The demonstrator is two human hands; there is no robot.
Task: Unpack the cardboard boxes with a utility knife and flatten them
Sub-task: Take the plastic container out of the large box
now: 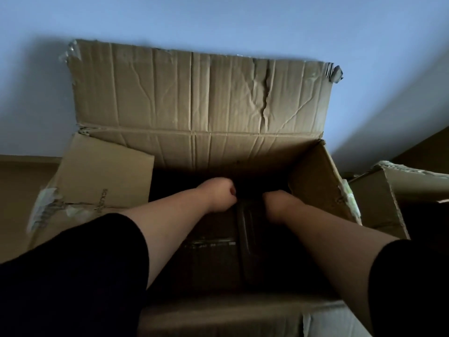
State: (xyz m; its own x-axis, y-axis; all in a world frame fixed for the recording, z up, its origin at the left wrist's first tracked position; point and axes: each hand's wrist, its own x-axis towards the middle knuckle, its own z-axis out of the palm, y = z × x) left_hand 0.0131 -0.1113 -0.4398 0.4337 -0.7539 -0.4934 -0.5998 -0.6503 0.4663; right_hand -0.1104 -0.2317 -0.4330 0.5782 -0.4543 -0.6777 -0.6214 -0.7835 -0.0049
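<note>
Item: large cardboard box [218,152], open at the top and standing against a pale blue wall [218,18]. Far flap [199,91]: upright against the wall, heavily creased, a vertical tear right of its middle, scraps of tape at both upper corners. Left flap [102,171]: folded outward, lying roughly level, with torn tape and a line of small print near its near edge. Right flap [323,183]: tilted up and outward, frayed along its outer edge. Near wall [230,317]: its outer face is visible at the bottom of the view. Interior: dark; a dark object [243,239], with a lengthwise ridge and a pale strip of markings, lies inside near the near wall, but what it is cannot be told. Left hand [218,195]: reaching down inside the box, thumb visible and fingers curled under; whether they grasp anything cannot be told. Right hand [274,203]: also inside the box, just beside the left, fingers hidden in shadow, so their state cannot be told. Both forearms are bare below black sleeves [73,276]. Second cardboard box [379,198]: stands just beside the right flap, with its rim frayed.
</note>
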